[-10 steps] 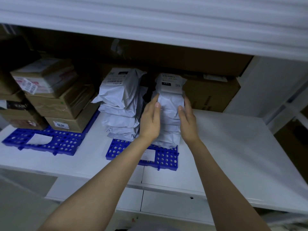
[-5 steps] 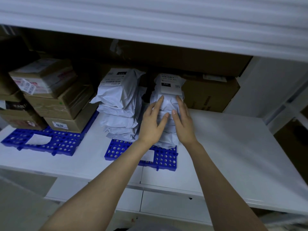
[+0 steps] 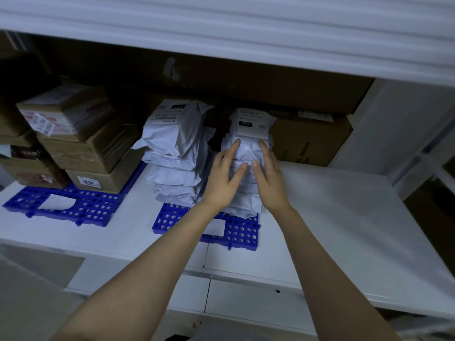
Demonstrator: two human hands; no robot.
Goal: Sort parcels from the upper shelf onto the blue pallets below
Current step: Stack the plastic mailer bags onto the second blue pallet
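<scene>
Two stacks of grey poly-bag parcels stand on a small blue pallet [image 3: 240,233] on the white shelf. The right stack [image 3: 251,126] carries a white label on its top parcel. My left hand [image 3: 225,177] and my right hand [image 3: 269,179] lie flat side by side against the front of that right stack, fingers straight and pointing up. The left stack [image 3: 176,146] stands just beside it, untouched. A second blue pallet [image 3: 81,210] at the left carries several brown cardboard boxes [image 3: 83,148].
A large brown carton [image 3: 310,141] stands right behind the right stack. More cartons fill the dark back of the shelf. The white shelf surface [image 3: 344,217] spreads to the right. The upper shelf's white edge [image 3: 221,33] hangs overhead.
My hands moved from the two sides of the right stack to its front face, coming close together and pressing flat on it. The view shifted slightly.
</scene>
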